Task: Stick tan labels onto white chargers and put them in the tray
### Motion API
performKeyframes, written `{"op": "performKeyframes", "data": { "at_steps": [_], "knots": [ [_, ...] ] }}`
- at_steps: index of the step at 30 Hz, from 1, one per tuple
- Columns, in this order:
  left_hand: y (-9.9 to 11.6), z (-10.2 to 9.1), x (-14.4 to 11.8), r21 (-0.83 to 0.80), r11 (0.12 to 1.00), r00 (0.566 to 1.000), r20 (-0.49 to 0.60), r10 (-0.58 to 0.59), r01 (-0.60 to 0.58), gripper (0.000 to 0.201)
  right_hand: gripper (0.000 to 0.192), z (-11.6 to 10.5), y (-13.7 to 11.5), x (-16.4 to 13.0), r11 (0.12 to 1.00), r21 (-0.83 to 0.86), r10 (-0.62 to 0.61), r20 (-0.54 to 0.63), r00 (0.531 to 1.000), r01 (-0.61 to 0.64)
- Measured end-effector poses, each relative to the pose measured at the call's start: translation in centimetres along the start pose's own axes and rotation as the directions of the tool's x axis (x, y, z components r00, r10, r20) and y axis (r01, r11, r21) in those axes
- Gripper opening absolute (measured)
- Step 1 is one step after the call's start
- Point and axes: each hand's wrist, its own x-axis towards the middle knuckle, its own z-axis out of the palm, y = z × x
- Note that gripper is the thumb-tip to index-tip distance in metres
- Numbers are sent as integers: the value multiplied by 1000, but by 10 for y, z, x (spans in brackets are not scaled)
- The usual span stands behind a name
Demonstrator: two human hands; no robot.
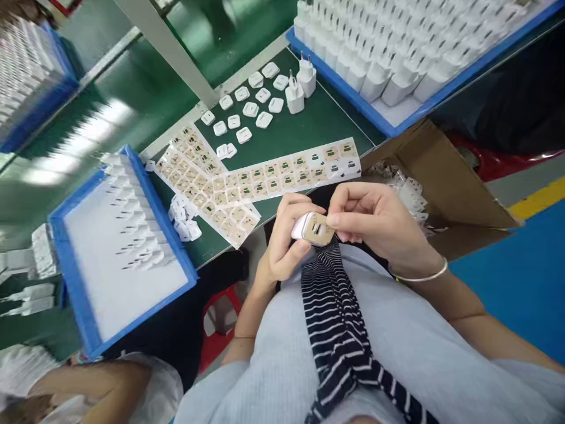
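Observation:
My left hand (281, 238) is closed around a white charger (298, 227), holding it in front of my body with its port end turned up. A tan sticker (323, 234) with a cut-out at the port covers that end. The thumb and forefinger of my right hand (379, 221) pinch the sticker's right edge; the other fingers are curled in. Just beyond my hands, a sheet of tan stickers (286, 174) lies on the green table, with some of its places bare. More sticker sheets (198, 188) overlap to its left.
Small white caps (251, 109) lie scattered behind the sheets, beside two upright plug chargers (295, 97). A blue-rimmed tray (392, 131) of chargers stands right, another tray (97, 282) left. An open carton (468, 203) sits at my right. A co-worker's arm (101, 377) shows lower left.

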Motion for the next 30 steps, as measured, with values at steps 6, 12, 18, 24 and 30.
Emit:
{"op": "performKeyframes", "data": {
  "at_steps": [6,12,18,24,30],
  "knots": [
    [4,2,0,54,998,1000,-30,-10,12,45,24,2,0,-2,1000,4,1,-16,1000,-1],
    [2,1,-1,41,999,1000,-27,-13,14,45,22,3,2,-2,1000,22,4,-28,1000,-4],
    [1,3,-1,25,1000,999,-34,-10,11,46,22,2,4,-2,999,44,1,-25,1000,0],
    [1,2,0,36,999,999,-32,2,-1,44,25,3,2,-1,999,38,6,-19,1000,-6],
    [-1,1,-1,23,1000,1000,-12,11,-11,46,29,3,0,-1,1000,5,21,-26,999,-21]
  ]
}}
